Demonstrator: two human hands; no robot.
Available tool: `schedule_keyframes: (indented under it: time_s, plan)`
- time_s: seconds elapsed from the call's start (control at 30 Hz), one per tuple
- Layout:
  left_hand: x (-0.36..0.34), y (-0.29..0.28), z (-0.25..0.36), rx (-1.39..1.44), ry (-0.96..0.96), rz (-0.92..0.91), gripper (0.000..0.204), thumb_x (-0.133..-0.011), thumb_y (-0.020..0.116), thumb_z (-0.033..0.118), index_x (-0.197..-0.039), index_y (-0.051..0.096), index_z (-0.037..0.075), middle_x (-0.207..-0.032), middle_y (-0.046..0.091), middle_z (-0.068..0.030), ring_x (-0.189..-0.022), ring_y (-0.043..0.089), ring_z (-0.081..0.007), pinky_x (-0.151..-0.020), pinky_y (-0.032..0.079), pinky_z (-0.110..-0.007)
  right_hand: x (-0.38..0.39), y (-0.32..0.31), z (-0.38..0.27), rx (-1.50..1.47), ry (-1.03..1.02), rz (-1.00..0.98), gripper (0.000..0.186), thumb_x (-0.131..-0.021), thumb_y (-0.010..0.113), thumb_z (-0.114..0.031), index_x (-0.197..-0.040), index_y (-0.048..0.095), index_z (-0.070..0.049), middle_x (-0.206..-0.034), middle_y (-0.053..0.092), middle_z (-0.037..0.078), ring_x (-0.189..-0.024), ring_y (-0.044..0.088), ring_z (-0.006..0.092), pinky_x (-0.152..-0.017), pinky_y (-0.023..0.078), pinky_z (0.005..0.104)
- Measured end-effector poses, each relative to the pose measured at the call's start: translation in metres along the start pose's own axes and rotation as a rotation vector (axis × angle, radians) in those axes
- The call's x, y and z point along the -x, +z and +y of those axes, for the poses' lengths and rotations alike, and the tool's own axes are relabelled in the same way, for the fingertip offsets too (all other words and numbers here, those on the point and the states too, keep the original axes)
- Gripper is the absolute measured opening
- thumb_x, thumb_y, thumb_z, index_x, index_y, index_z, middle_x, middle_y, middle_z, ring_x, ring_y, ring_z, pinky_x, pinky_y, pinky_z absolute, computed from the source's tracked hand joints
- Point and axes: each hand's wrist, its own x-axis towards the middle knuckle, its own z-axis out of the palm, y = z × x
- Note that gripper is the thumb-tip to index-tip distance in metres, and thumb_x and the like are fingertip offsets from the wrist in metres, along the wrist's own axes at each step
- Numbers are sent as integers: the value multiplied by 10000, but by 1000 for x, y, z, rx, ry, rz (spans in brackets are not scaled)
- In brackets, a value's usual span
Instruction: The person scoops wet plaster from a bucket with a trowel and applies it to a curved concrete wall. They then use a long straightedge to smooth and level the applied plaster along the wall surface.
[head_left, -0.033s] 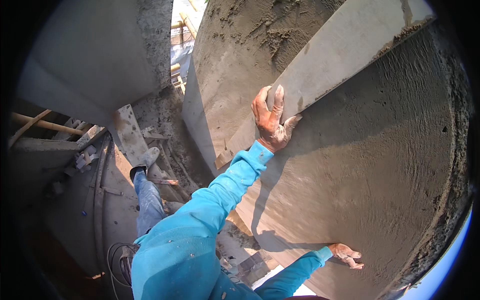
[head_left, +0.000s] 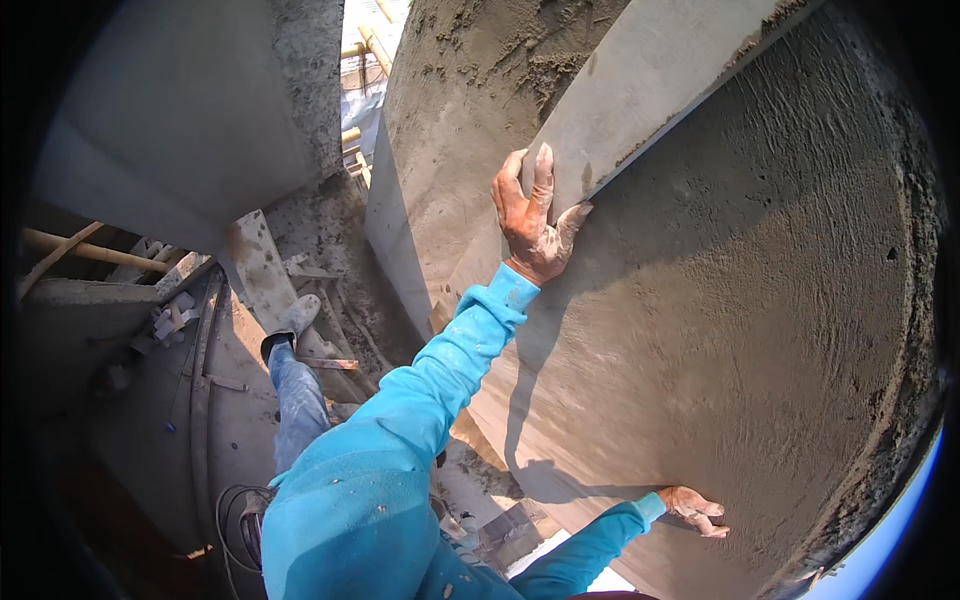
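Observation:
My left hand (head_left: 535,215) is wrapped over a long, pale, flat straightedge board (head_left: 655,85) that slants from the upper right down across a curved wall of wet grey plaster (head_left: 720,330). Pale plaster coats my fingers. Lower down on the right, my right hand (head_left: 697,510) rests against the plastered surface with its fingers apart. Rough clumps of mortar (head_left: 500,55) show on the wall above the board. The board's lower end is partly hidden behind my left hand and sleeve.
A concrete slab (head_left: 170,100) hangs at the upper left. Bamboo poles (head_left: 95,250) show beneath it and through the top gap. My booted foot (head_left: 298,315) is on a dirty plank (head_left: 258,260). Pipes (head_left: 205,380), rubble (head_left: 170,320) and a cable loop (head_left: 235,510) lie lower left.
My left hand and the board have shifted slightly up and to the left along the wall. My right hand stays in about the same place.

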Motion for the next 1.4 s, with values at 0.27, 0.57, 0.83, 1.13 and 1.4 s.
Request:
schedule_keyframes:
  time_s: [0.27,0.57,0.83,1.13,1.4]
  plan:
    - [0,-2,-9,0,52,-26,725,-921,622,516,-1465,475,60,-1317,491,-236,-1171,498,-366,-1011,384,-463,4,6,6,13,2,2,708,-1006,444,-462,-1496,241,7,-1556,178,248,-1433,251,410,-1137,297,536]
    - [29,-3,11,24,14,-51,727,-909,627,531,-1466,476,89,-1320,478,-280,-1158,499,-408,-969,401,-507,-8,6,38,25,-58,26,701,-1001,470,-441,-1495,245,2,-1553,191,245,-1427,263,411,-1129,305,538]
    - [-84,10,-61,0,15,47,724,-915,629,523,-1443,496,47,-1261,495,-237,-1126,503,-386,-983,399,-476,3,8,12,66,-12,59,663,-1003,482,-422,-1478,281,-7,-1538,226,260,-1420,275,414,-1122,307,547]
    - [-152,18,-108,-1,12,101,721,-924,606,553,-1431,515,48,-1208,509,-205,-1105,507,-361,-983,406,-462,5,11,10,69,-19,29,655,-1005,479,-424,-1473,291,-6,-1537,227,264,-1420,275,417,-1124,302,549]
    - [-211,28,-154,-52,5,140,721,-930,568,595,-1425,529,72,-1137,518,-186,-1072,511,-339,-965,415,-445,1,6,12,59,-33,22,649,-1007,477,-426,-1469,299,-6,-1537,227,266,-1420,274,420,-1125,298,552]
